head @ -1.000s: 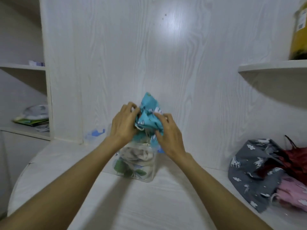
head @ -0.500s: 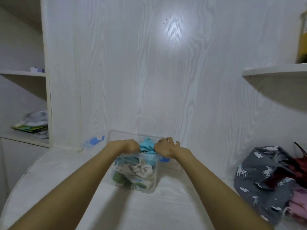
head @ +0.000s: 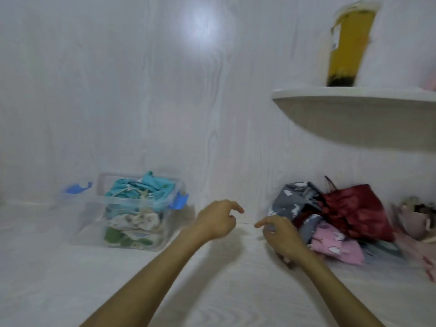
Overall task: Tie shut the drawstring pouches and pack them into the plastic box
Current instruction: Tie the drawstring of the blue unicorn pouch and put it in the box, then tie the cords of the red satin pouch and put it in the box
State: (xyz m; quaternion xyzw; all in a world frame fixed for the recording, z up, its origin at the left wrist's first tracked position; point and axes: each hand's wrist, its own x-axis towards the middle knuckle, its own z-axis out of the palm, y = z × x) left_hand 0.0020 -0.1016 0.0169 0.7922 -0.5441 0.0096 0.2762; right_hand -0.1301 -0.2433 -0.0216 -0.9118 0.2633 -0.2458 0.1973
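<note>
The clear plastic box point(head: 94, 223) with blue latches stands at the left, stuffed with pouches. A teal pouch point(head: 141, 191) lies on top and rises above the rim. At the right lies a pile of loose pouches: a grey one point(head: 291, 202), a dark red one point(head: 354, 208) and a pink one point(head: 335, 244). My left hand point(head: 217, 219) hovers between box and pile, fingers apart, holding nothing. My right hand point(head: 280, 234) is at the pile's left edge with its fingers curled; whether it grips cloth is unclear.
A curved white shelf point(head: 354, 100) juts out above the pile and carries a tall yellow drink cup point(head: 346, 43). The box lid point(head: 75, 188) with a blue clip lies behind the box. A pale bag point(head: 415, 218) sits at the far right.
Both hands pushed the teal pouch down into the box, let go, and moved right toward the pile. The view swung right.
</note>
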